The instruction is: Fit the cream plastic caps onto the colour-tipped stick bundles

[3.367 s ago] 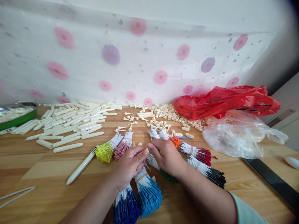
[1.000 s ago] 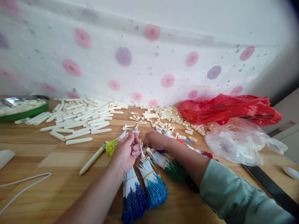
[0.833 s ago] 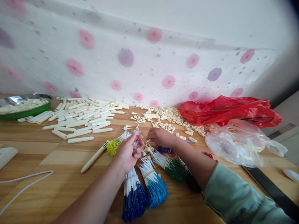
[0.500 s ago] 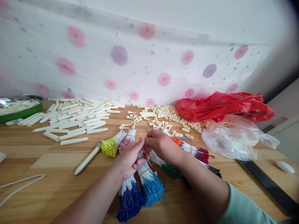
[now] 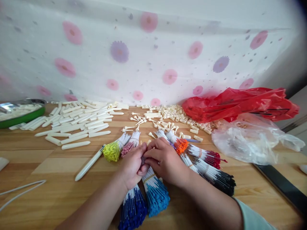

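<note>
My left hand point(image 5: 131, 167) and my right hand point(image 5: 165, 159) meet over the bundles, fingers pinched together. What they hold is hidden between the fingertips. Below them lie a dark blue bundle point(image 5: 133, 207) and a light blue bundle point(image 5: 156, 195) of thin pen refills with white stems. To the left of the fingers are a yellow bundle point(image 5: 114, 148) and a pink bundle point(image 5: 130, 145). An orange bundle point(image 5: 181, 145), a dark red bundle point(image 5: 207, 156) and a black bundle point(image 5: 217, 177) fan out beyond my right hand. A cream multicolour pen point(image 5: 90, 163) lies left of my hands.
White pen barrels point(image 5: 79, 119) are heaped at the back left beside a green bowl point(image 5: 28, 117). Small cream plastic parts point(image 5: 172, 115) lie scattered at the back middle. At the right are a red plastic bag point(image 5: 240, 103), a clear bag point(image 5: 249, 140) and a black strip point(image 5: 280, 185).
My right hand and forearm have shifted slightly downward, and the fingers have drawn closer to my left hand. More of the orange and black bundles shows; the green bundle is now covered. The view has turned slightly.
</note>
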